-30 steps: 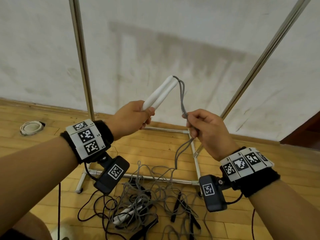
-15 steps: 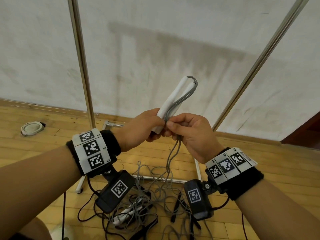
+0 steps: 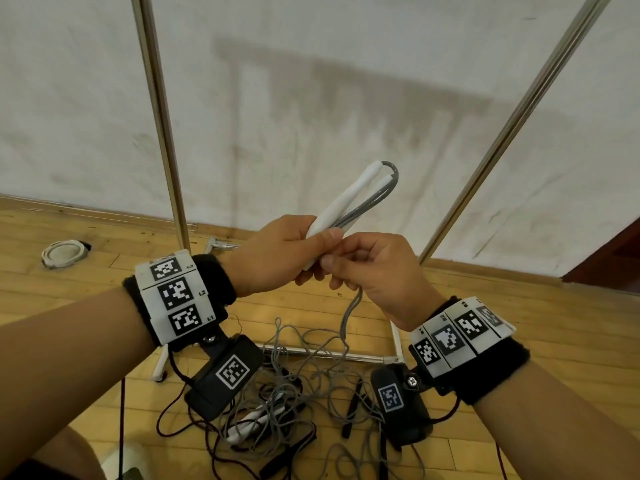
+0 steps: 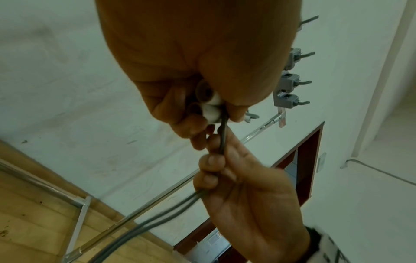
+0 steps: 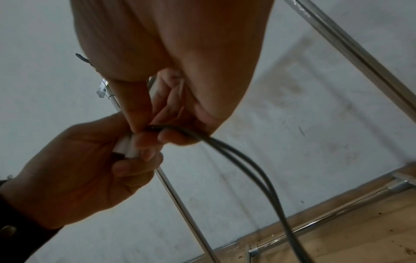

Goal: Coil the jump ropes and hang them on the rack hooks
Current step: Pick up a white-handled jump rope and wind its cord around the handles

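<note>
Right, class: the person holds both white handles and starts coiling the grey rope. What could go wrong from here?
1. The grey rope trails into the tangled pile on the floor; pulling may snag or drag other ropes.
2. The left hand grips the white handles near their lower ends; they could splay or slip.
3. The right hand pinches two strands; uneven feed could twist the coil.

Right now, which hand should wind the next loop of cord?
Right. The right hand already pinches the grey cord below the handles; the left hand is busy gripping both handles.
</note>
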